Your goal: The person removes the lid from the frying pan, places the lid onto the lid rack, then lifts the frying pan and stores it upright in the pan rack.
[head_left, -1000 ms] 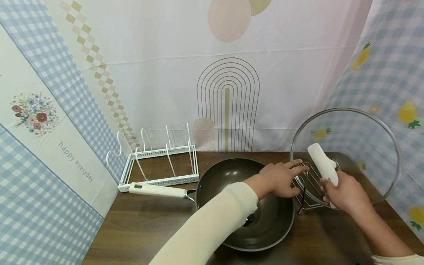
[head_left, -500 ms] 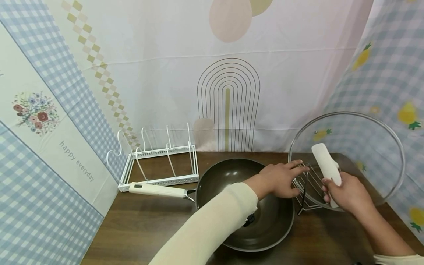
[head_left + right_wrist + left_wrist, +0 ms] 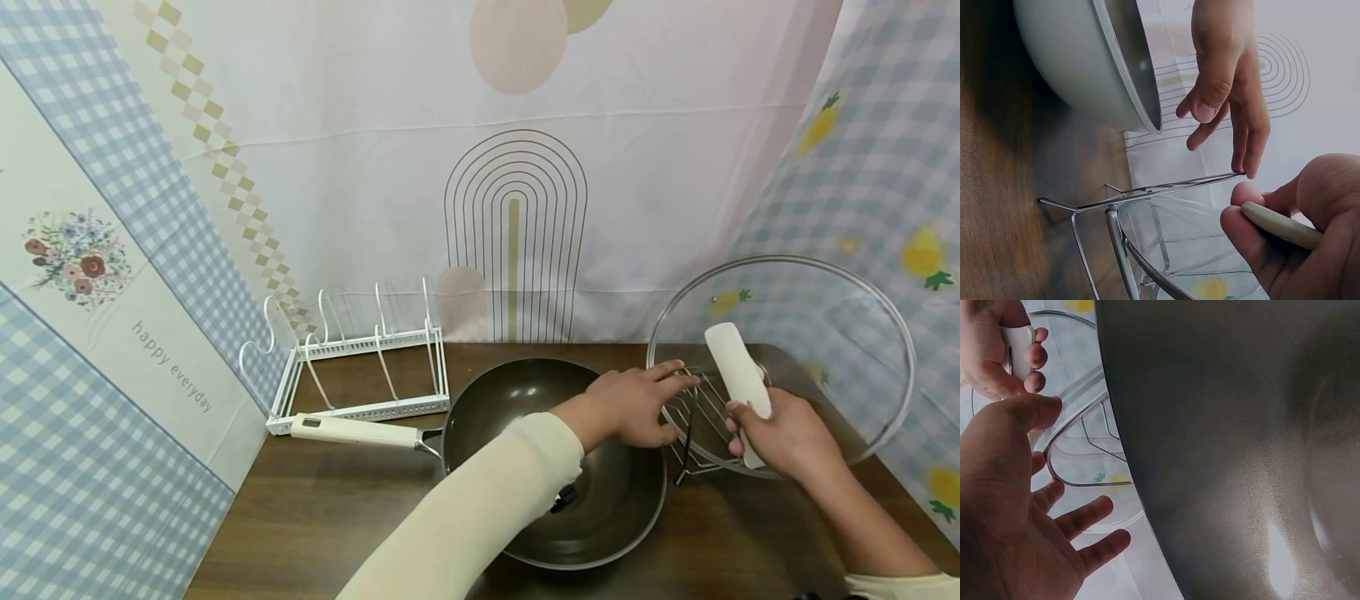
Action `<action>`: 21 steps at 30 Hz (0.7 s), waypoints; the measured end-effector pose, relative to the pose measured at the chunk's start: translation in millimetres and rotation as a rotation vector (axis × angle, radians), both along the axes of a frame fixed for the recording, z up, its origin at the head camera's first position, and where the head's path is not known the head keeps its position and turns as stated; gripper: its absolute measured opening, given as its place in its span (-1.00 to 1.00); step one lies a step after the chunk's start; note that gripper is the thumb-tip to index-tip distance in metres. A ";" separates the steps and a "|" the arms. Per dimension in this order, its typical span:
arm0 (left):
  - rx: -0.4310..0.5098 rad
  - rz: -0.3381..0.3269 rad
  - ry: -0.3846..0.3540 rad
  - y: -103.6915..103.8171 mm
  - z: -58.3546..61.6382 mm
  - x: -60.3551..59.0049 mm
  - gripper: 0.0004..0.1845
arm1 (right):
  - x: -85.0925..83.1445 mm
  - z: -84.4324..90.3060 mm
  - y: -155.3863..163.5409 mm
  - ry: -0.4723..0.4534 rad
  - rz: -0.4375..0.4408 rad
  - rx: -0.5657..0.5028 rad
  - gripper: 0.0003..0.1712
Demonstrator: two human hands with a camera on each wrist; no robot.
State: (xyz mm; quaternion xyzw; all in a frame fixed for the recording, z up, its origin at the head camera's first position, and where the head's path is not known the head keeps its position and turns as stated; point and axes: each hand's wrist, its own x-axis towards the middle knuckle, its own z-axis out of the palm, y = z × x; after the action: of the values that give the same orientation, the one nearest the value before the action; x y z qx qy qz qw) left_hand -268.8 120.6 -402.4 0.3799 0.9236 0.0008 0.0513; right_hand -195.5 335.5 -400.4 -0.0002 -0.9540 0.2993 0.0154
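My right hand grips the white handle of a large glass lid, held tilted on edge over a wire steamer rack at the table's right. My left hand reaches across a dark wok, fingers straight, fingertips touching the rack's top wire. In the right wrist view a fingertip of the left hand meets the rack, and my right hand curls round the handle. The left wrist view shows the left hand spread open beside the wok.
The wok's long white handle points left along the brown table. A white wire dish rack stands at the back left. Patterned cloth walls close in the table on the left, back and right.
The glass lid has sunk a little and its rim has edged left over the wire rack. The left hand has stayed on the rack.
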 end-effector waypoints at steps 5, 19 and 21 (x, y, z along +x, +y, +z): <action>0.002 -0.002 0.000 -0.2 -0.7 -0.2 -0.16 | -0.3 -1.2 -3.2 -0.011 0.001 -0.024 -0.52; -0.011 -0.006 0.026 -0.4 -3.1 1.3 -0.15 | 0.4 -3.4 -8.9 0.026 -0.018 -0.003 -0.46; -0.013 -0.002 0.032 0.1 -3.5 1.6 -0.15 | 0.8 -3.9 -8.8 0.047 -0.024 0.005 -0.47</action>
State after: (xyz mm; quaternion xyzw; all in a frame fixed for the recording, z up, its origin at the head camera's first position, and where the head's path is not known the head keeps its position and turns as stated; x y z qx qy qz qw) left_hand -267.2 120.7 -405.9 0.3807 0.9238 -0.0113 0.0388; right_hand -194.7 326.7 -404.4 -0.0044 -0.9541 0.2966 0.0413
